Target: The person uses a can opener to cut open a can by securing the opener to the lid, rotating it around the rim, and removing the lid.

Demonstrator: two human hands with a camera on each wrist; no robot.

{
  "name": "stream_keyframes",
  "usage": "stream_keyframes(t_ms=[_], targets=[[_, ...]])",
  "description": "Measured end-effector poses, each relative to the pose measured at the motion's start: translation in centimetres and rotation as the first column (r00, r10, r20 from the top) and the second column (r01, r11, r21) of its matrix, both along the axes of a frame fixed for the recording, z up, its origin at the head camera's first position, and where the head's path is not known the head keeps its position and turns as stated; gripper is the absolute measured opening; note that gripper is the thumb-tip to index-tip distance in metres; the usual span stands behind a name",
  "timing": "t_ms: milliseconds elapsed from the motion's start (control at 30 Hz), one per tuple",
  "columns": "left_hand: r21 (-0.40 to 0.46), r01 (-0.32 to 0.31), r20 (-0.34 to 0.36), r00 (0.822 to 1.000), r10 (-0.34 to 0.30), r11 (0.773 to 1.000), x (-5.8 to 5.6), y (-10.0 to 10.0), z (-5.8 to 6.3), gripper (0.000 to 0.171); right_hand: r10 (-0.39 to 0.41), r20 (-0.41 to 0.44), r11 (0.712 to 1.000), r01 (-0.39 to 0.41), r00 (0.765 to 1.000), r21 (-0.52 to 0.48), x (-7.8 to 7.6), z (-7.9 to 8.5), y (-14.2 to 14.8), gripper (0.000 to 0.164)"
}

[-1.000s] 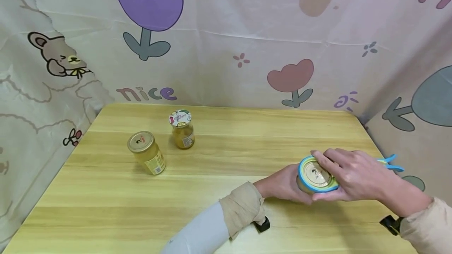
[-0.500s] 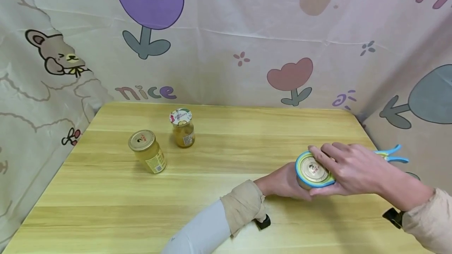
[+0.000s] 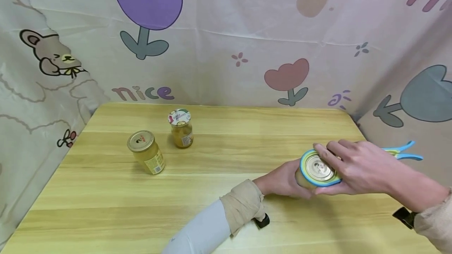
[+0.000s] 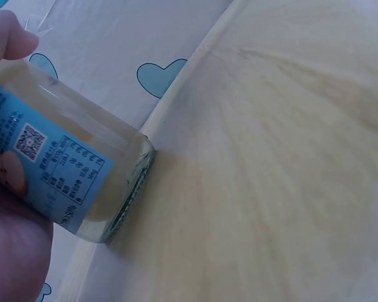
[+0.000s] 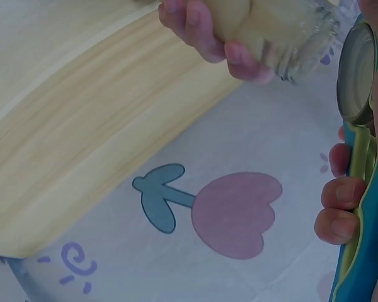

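A glass jar with a blue label is gripped by my left hand; pale chunks show through its glass in the right wrist view. My right hand grips a blue and green jar opener, its handle ends jutting out to the right. Inside the opener's ring sits a gold lid. The right wrist view shows this lid's underside, with a gap between it and the bare threaded jar mouth. From the head view, the lid overlaps the jar's top.
Two closed jars stand on the left of the wooden table: a larger gold-lidded jar and a smaller jar with a patterned lid. A printed cloth hangs behind the table.
The opener's handles have swung a little away from me and shifted right, together with my right hand. My left hand stays around the jar. Both standing jars keep their places.
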State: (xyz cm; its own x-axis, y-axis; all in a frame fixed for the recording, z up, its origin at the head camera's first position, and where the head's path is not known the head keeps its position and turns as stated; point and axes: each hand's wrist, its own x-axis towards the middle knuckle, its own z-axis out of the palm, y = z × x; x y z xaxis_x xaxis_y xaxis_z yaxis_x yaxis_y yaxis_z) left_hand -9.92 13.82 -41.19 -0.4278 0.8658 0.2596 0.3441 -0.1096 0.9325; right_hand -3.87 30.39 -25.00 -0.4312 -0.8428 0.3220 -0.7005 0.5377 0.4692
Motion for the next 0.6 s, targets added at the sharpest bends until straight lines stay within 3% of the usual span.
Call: stream_keyframes(t_ms=[133, 300, 467, 600], targets=[[-0.016, -0.013, -0.03, 0.999, 0.012, 1.0, 0.0, 0.1, 0.1, 0.079, -0.002, -0.028, 1.0, 0.002, 1.0, -0.009, 0.5, 0.6, 0.5, 0.09], [-0.036, -0.039, -0.026, 0.999, 0.038, 0.999, 0.0, 0.2, 0.1, 0.068, -0.036, -0.032, 0.999, 0.035, 0.999, -0.042, 0.9, 0.8, 1.8, 0.092], [-0.047, -0.057, -0.035, 0.998, 0.055, 0.997, 0.0, 0.2, 0.1, 0.058, -0.114, 0.031, 0.99, 0.116, 0.993, -0.085, 0.9, 0.3, 3.6, 0.092], [-0.055, -0.069, -0.032, 0.997, 0.067, 0.996, 0.1, 0.2, 0.1, 0.057, -0.187, 0.131, 0.971, 0.204, 0.973, -0.128, 0.9, -0.3, 4.9, 0.088]])
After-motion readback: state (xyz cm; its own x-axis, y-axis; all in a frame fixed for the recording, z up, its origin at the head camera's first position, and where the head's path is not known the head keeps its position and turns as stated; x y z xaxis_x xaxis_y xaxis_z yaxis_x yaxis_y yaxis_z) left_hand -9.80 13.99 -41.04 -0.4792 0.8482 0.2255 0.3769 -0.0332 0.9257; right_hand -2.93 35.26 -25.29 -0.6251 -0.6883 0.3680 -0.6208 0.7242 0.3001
